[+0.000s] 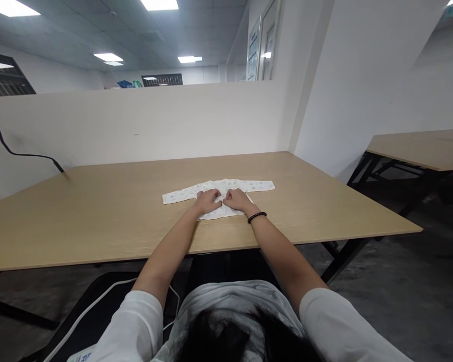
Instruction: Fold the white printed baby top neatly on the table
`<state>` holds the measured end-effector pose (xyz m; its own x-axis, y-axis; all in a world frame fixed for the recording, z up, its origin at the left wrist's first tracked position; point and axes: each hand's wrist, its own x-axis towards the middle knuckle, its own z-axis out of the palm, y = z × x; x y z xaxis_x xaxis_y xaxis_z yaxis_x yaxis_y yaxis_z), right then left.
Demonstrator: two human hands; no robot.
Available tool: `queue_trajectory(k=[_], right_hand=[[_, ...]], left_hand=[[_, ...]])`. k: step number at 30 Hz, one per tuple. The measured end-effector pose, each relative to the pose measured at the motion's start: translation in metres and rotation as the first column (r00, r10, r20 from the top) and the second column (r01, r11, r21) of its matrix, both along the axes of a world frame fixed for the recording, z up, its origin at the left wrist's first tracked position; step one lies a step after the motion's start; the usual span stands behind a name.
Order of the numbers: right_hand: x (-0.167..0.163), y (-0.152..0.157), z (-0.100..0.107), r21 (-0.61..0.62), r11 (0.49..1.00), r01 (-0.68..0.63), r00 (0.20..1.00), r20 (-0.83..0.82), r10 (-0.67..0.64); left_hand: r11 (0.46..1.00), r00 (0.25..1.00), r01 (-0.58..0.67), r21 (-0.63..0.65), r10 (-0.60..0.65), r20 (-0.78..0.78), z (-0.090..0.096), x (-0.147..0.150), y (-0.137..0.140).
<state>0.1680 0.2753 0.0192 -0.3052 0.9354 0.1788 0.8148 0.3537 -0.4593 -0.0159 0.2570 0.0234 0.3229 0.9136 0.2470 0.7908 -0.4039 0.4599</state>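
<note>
A small white long-sleeved baby shirt (226,184) with a faint print lies on the table, its sleeves stretched out to the left and right. Both hands are at the middle of its front, close together with a narrow gap between them. My left hand (207,202) has its fingers bent and its thumb towards the centre, closed on the shirt's front. Opposite it, my right hand (238,199), with a black beaded bracelet (257,216) at the wrist, is curled and pinches the cloth there. The fingers hide the exact bit of fabric held.
The wooden table (117,216) reaches back to a low white partition (173,120). A black cable (30,155) hangs over its left back corner. Another table (423,148) stands at the right. A white cord (90,306) runs across a dark chair below.
</note>
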Motion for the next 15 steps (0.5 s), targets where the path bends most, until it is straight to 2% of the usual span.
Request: queue_trajectory(k=[7, 15], right_hand=[[-0.0019, -0.0040, 0.0008, 0.005, 1.000, -0.006, 0.999, 0.033, 0.006], [-0.0016, 0.0004, 0.0014, 0.010, 1.000, 0.012, 1.000, -0.002, -0.012]], left_hand=[[0.994, 0.996, 0.092, 0.053, -0.092, -0.012, -0.0014, 0.0010, 0.0018], [0.990, 0.987, 0.137, 0.022, -0.138, 0.076, -0.0076, 0.0015, 0.0093]])
